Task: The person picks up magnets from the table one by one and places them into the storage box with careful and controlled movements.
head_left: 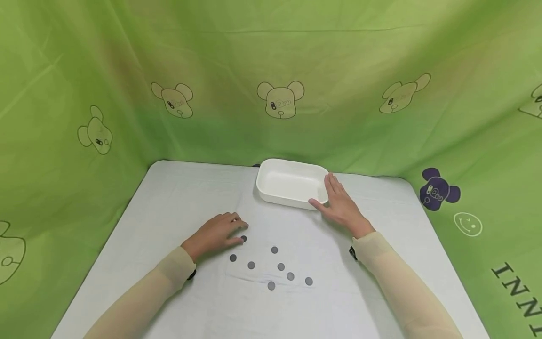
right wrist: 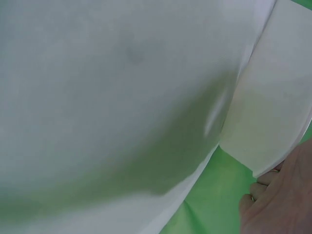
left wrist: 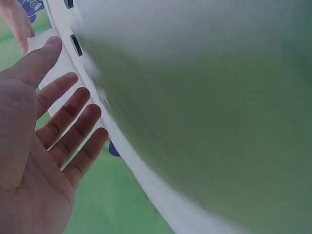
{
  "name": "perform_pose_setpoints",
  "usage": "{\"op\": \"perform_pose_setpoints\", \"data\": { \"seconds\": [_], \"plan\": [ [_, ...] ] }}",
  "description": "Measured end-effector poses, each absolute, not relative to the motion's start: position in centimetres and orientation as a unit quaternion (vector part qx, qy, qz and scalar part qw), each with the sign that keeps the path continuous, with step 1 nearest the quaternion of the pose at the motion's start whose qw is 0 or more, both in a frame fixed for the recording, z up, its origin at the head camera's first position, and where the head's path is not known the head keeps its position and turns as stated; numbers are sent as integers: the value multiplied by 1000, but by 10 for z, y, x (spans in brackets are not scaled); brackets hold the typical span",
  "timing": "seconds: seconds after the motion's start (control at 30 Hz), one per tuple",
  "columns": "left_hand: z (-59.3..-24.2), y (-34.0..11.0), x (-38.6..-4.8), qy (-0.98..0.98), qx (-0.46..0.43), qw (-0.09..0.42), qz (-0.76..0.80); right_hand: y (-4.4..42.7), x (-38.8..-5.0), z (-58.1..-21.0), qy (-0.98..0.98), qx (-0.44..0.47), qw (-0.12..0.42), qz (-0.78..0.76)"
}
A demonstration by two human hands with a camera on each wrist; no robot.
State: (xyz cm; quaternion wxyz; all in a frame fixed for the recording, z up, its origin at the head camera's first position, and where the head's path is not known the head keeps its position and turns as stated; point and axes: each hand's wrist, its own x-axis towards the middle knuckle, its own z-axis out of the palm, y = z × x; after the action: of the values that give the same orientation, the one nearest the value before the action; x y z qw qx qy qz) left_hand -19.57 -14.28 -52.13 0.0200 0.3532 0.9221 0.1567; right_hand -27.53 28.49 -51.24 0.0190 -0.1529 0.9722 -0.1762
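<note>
A white rectangular dish (head_left: 292,203) with rounded corners stands near the table's far edge. My right hand (head_left: 342,207) rests against the dish's right end, fingers straight along that side and thumb at the front corner. In the right wrist view only part of that hand (right wrist: 282,195) shows beside the dish (right wrist: 273,97). Left of the middle, my left hand (head_left: 213,234) hovers low over the table, fingers loosely bent and apart. A small dark grey disc (head_left: 243,238) lies by its thumb. The left wrist view shows this hand (left wrist: 48,131) holding nothing.
Several more grey discs, among them one disc (head_left: 274,250) and a rightmost disc (head_left: 309,281), lie scattered in front of the dish. The white-covered table (head_left: 169,197) is bounded by green cloth (head_left: 279,141) behind and on both sides.
</note>
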Motion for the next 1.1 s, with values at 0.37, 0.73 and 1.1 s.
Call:
{"op": "perform_pose_setpoints", "data": {
  "seconds": [0.37,0.73,1.1],
  "plan": [
    [-526,-143,-194,918,376,7,130,283,-274,-520,970,-150,17,-192],
    [-523,-140,-195,914,386,-5,126,278,-265,-516,968,-159,14,-192],
    [-523,-138,-194,913,383,9,141,272,-252,-516,967,-166,16,-191]
  ]
}}
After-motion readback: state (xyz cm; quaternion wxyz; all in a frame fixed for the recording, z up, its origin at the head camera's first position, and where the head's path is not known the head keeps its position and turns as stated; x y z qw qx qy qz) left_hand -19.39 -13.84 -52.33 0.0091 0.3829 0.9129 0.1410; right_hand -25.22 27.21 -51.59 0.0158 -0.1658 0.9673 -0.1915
